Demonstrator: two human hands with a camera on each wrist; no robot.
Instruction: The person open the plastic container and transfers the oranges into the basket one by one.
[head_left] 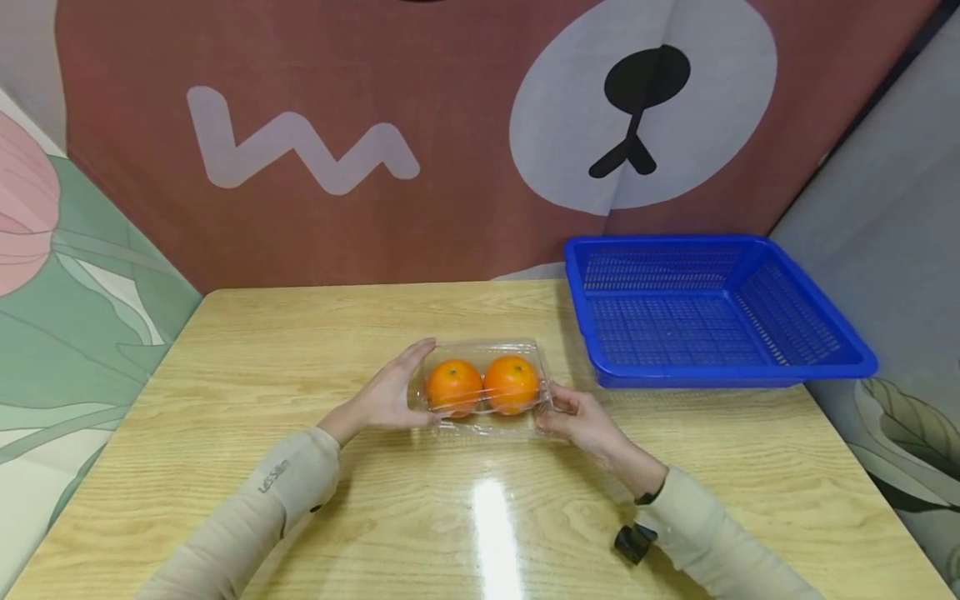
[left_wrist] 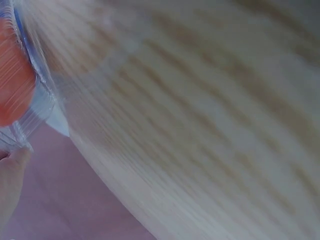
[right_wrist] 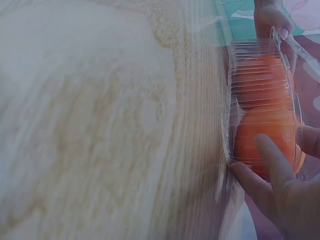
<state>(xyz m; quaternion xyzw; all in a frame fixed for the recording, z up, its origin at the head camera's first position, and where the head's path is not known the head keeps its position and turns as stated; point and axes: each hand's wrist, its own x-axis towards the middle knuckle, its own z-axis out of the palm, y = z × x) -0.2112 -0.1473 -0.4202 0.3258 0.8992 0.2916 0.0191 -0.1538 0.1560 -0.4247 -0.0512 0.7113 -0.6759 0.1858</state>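
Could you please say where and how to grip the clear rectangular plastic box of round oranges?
The box seems best gripped at its short ends, from left and right, since it lies lengthwise between the left hand and right hand, its oranges side by side.

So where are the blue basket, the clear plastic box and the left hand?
Blue basket (head_left: 675,329): head view, on its mesh floor.
Clear plastic box (head_left: 484,428): head view, on its near edge.
Left hand (head_left: 386,398): head view, on the back of the hand.
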